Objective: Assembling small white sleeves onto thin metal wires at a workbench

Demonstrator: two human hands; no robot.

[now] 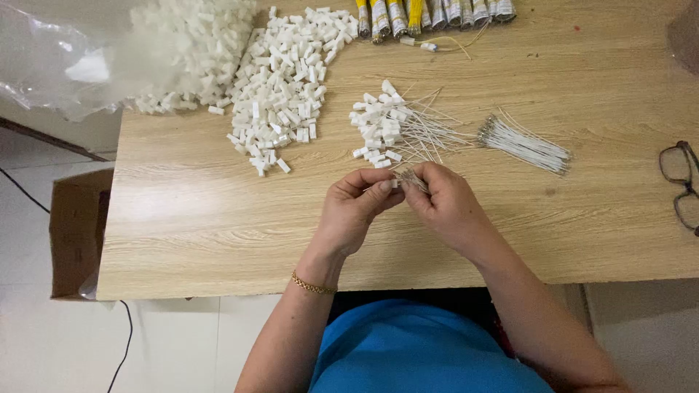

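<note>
My left hand (354,211) pinches a small white plastic connector (394,183) at its fingertips. My right hand (444,204) holds a small bunch of thin white wires (413,179) against that connector, the two hands touching above the table's front middle. Just beyond them lies a pile of connectors with wires fitted (393,127). A loose bundle of white wires with metal ends (524,143) lies to the right of it. A large heap of empty white connectors (280,80) spreads at the back left.
A clear plastic bag (65,51) holding more connectors lies at the back left corner. Yellow and grey wire bundles (429,13) line the far edge. Eyeglasses (681,182) rest at the right edge of the wooden table (218,233). A cardboard box (76,233) stands on the floor left.
</note>
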